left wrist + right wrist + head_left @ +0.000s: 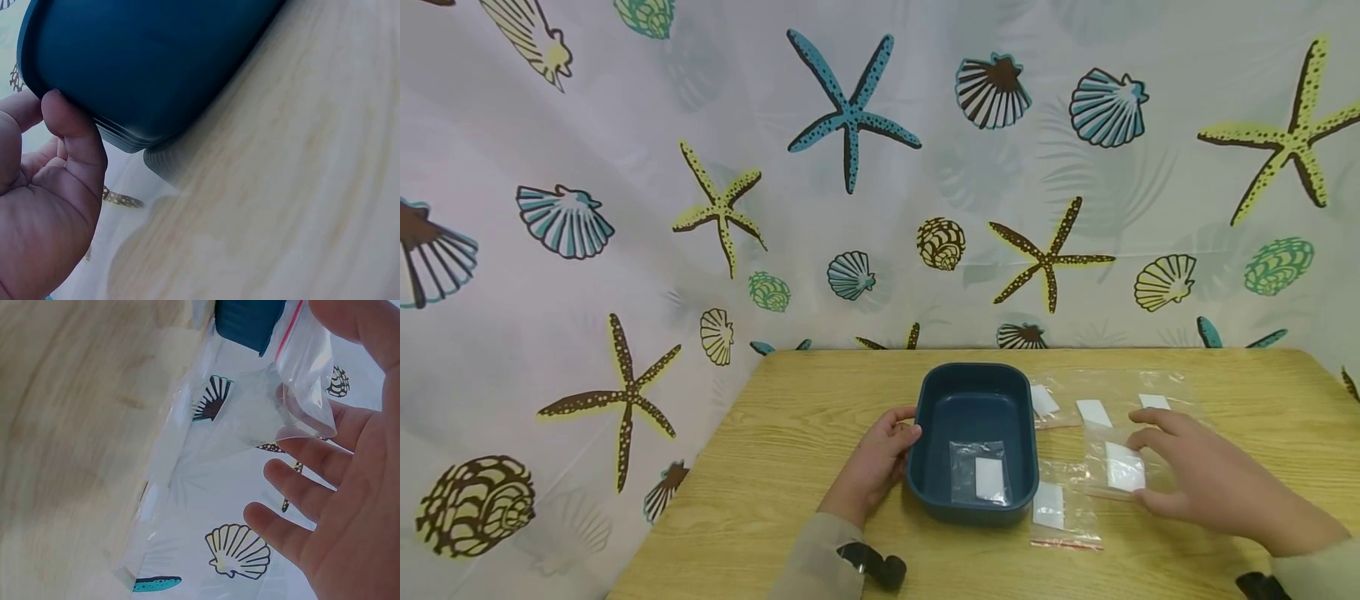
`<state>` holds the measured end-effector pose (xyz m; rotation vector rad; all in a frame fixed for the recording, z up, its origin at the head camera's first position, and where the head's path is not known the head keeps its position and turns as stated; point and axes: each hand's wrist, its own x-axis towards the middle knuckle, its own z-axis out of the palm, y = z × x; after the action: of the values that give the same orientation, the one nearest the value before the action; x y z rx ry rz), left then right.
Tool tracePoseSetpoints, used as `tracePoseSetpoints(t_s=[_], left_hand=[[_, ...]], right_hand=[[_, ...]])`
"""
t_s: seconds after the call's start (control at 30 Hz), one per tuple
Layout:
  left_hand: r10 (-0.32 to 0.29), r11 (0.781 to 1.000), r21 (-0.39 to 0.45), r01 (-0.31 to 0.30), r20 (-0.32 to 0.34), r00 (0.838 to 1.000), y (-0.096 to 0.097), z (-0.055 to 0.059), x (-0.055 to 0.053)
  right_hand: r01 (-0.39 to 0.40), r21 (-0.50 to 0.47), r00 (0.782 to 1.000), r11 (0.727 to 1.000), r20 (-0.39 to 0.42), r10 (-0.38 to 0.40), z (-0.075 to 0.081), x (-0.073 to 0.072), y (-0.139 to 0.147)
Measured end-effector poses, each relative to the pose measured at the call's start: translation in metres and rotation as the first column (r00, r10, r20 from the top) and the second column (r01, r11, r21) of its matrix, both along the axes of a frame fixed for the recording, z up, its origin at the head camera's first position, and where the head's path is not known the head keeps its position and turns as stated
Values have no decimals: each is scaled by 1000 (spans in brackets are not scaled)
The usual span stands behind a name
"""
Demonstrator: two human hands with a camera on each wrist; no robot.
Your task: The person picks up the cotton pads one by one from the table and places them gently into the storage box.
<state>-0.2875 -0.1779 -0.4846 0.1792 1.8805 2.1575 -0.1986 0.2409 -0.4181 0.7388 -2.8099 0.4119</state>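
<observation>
A dark blue rectangular tub [976,517] stands on the table, with a clear zip bag [966,467] holding a white piece inside it. My left hand [880,454] grips the tub's left wall, thumb at the rim. The left wrist view shows the same hand [53,181] against the tub's outer corner [137,69]. To the right of the tub, my right hand [1202,475] holds another clear zip bag [1125,468] with a white piece by its edge. Seen from the right wrist, thumb and forefinger are at this red-striped bag [306,375]; the other fingers are spread.
Several more clear bags with white pieces lie right of the tub, among them a near bag [1051,507] and a far one [1093,412]. The wooden table [760,483] meets a curtain [865,225] printed with shells and starfish at its back and left.
</observation>
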Motion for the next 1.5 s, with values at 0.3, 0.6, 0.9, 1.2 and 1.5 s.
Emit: tracePoseSetpoints(t_s=[0.3, 0.6, 0.9, 1.2, 1.5], left_hand=[[4, 1000, -19, -4, 5, 1000, 0, 1, 2], [-4, 1000, -8, 4, 5, 1000, -1, 1, 1], [-11, 1000, -2, 11, 2, 1000, -1, -1, -1], [-21, 1000, -12, 21, -4, 1000, 0, 1, 0], [-10, 1000, -11, 10, 3, 1000, 0, 2, 1]], right_hand=[[-19, -2, 1000, 1000, -17, 19, 12, -7, -18], [-45, -48, 999, 998, -13, 44, 20, -12, -37], [-69, -53, 997, 996, -22, 68, 21, -23, -63], [-92, -31, 995, 995, -42, 91, 24, -29, -84], [-131, -38, 991, 991, -19, 131, 23, -35, -103]])
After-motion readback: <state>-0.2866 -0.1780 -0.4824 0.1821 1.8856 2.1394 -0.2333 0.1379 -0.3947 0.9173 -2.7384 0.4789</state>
